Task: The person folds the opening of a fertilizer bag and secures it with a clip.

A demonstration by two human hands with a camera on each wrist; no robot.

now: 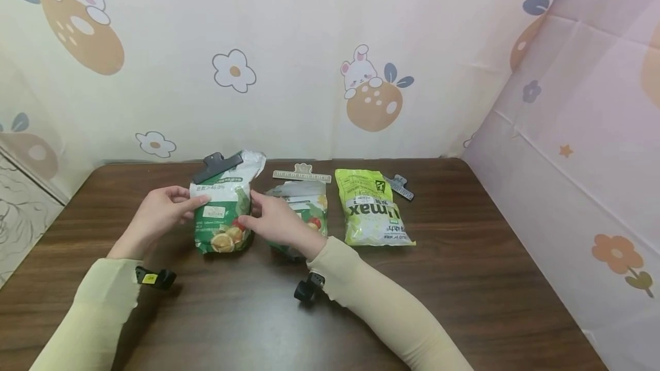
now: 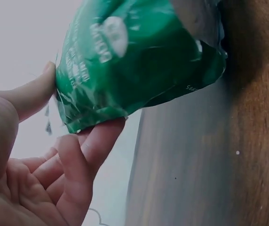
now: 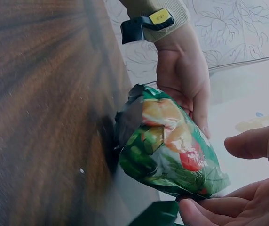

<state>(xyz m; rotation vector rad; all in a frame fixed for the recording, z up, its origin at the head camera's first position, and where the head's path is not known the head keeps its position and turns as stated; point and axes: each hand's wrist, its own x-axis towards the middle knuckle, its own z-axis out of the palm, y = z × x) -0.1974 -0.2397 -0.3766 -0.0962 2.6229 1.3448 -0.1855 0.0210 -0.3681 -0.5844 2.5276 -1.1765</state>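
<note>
A green and white printed bag (image 1: pixel 222 222) with fruit pictures stands between the two hands at the left of the table. The left hand (image 1: pixel 162 210) holds its left side, thumb on the front and fingers behind; the left wrist view shows thumb and curled fingers on the green film (image 2: pixel 125 61). At the bag's right side is the right hand (image 1: pixel 278 219). In the right wrist view its fingertips (image 3: pixel 188 207) touch the bag's edge, while the thumb (image 3: pixel 249 143) stands apart from it. A dark bag clip (image 1: pixel 216 166) overlaps the bag's top in the head view.
Partly hidden by the right hand, a second green and white bag (image 1: pixel 309 208) lies close by, with a clear clip (image 1: pixel 301 174) behind it. Farther right are a lime-green bag (image 1: pixel 368 208) and a grey clip (image 1: pixel 399 186). A patterned curtain (image 1: pixel 289 102) borders the table's far edge.
</note>
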